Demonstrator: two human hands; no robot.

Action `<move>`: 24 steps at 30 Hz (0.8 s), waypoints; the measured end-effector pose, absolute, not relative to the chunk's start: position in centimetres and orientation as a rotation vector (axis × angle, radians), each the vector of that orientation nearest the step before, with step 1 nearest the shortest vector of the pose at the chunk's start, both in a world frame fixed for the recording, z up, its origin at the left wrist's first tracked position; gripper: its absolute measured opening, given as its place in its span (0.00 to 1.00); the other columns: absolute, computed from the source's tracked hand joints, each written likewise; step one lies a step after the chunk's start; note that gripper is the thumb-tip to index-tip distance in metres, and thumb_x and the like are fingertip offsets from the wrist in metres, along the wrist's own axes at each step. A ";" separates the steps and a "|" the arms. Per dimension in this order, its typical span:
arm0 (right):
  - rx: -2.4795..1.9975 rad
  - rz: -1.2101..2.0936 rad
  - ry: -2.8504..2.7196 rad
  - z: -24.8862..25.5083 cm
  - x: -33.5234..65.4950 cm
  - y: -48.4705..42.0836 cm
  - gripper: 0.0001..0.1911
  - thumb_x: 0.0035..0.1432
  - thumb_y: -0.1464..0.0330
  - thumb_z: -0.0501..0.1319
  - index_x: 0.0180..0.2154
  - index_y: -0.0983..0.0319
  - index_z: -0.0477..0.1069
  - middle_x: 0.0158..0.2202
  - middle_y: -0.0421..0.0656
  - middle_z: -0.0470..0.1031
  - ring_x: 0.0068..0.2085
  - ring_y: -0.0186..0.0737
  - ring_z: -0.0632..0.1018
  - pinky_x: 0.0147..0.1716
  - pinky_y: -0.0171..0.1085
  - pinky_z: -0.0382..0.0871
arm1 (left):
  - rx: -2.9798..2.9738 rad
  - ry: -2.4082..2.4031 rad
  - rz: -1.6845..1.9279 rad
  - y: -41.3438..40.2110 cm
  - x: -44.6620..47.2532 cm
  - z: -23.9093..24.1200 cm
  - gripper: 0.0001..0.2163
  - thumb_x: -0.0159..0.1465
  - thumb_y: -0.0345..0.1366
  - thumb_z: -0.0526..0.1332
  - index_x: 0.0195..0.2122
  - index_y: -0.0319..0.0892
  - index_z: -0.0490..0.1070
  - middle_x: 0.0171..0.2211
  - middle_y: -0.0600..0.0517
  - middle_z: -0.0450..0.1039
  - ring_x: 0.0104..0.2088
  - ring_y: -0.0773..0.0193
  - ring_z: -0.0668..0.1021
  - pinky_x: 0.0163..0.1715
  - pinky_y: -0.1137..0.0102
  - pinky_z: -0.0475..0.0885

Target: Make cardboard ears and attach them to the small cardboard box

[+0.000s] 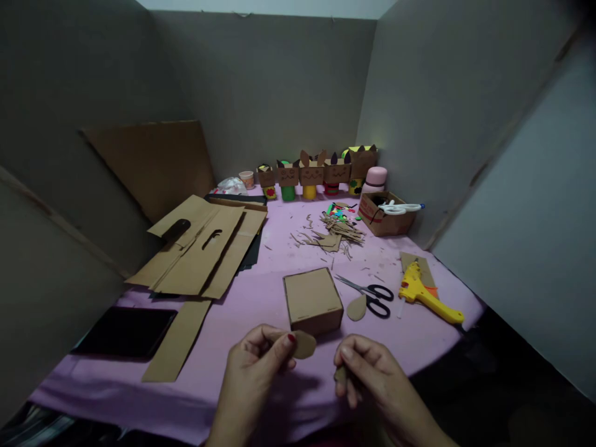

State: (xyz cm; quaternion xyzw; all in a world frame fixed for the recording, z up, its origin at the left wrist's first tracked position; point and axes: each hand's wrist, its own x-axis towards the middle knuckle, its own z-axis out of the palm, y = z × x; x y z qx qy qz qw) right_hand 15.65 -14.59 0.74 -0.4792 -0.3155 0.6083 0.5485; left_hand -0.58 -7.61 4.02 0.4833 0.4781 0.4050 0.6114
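Between thumb and fingers, my left hand [258, 366] pinches a small rounded cardboard piece [304, 345] in front of a box. My right hand [367, 369] is closed on a little brownish scrap [341, 374], mostly covered by the fingers; its kind is unclear. Just beyond both hands sits a small closed cardboard box [313, 295] with dark edges. To its right lies a teardrop-shaped cardboard cutout [357, 308], touching the black-handled scissors [372, 295], whose blades point left. A yellow glue gun [426, 295] rests farther right, partly over a cardboard piece.
Flattened cardboard [200, 248] and a dark tablet-like slab [125, 332] cover the left side. Cardboard scraps [342, 233] lie mid-table. Several box-headed cardboard figures [311, 175] line the back. A carton with white-handled scissors [384, 220] and a pink bottle [375, 178] stand right. Grey panels [265, 87] enclose the table.
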 end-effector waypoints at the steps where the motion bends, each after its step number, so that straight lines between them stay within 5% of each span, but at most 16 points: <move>1: -1.188 1.354 -0.807 1.0 16.0 -14.6 0.21 0.55 0.52 0.61 0.28 0.64 0.68 0.18 0.39 0.73 0.16 0.25 0.66 0.17 0.27 0.56 | 1.102 1.109 0.933 -7.4 -0.6 4.1 0.12 0.49 0.41 0.71 0.21 0.38 0.73 0.16 0.56 0.73 0.18 0.72 0.71 0.20 0.78 0.63; 7: -1.416 0.420 -1.291 1.7 17.9 -13.5 0.07 0.58 0.63 0.61 0.37 0.58 0.72 0.38 0.47 0.75 0.40 0.43 0.74 0.39 0.41 0.68 | 1.196 1.108 1.024 -6.3 -1.3 5.0 0.11 0.56 0.42 0.66 0.27 0.41 0.68 0.21 0.56 0.76 0.19 0.69 0.75 0.19 0.77 0.65; 9: -1.392 0.231 -1.456 1.6 18.2 -12.3 0.16 0.55 0.65 0.64 0.47 0.57 0.70 0.50 0.50 0.71 0.51 0.49 0.70 0.49 0.47 0.66 | 1.313 1.096 1.064 -5.7 -1.4 5.3 0.09 0.58 0.40 0.65 0.28 0.41 0.68 0.21 0.56 0.75 0.22 0.68 0.76 0.22 0.76 0.67; 16: -1.540 0.258 -1.777 0.9 18.6 -8.3 0.44 0.46 0.60 0.69 0.62 0.58 0.54 0.66 0.54 0.50 0.65 0.57 0.52 0.60 0.58 0.52 | 1.686 1.025 0.932 -4.1 -1.0 5.1 0.05 0.60 0.36 0.62 0.35 0.41 0.72 0.32 0.51 0.77 0.34 0.61 0.79 0.36 0.68 0.72; 24: -1.519 0.306 -1.841 0.7 18.3 -7.3 0.44 0.48 0.61 0.68 0.63 0.57 0.53 0.66 0.53 0.52 0.66 0.54 0.54 0.61 0.56 0.53 | 1.992 1.011 0.828 -3.6 -0.6 5.5 0.03 0.63 0.33 0.59 0.35 0.43 0.72 0.30 0.54 0.77 0.31 0.64 0.79 0.32 0.72 0.71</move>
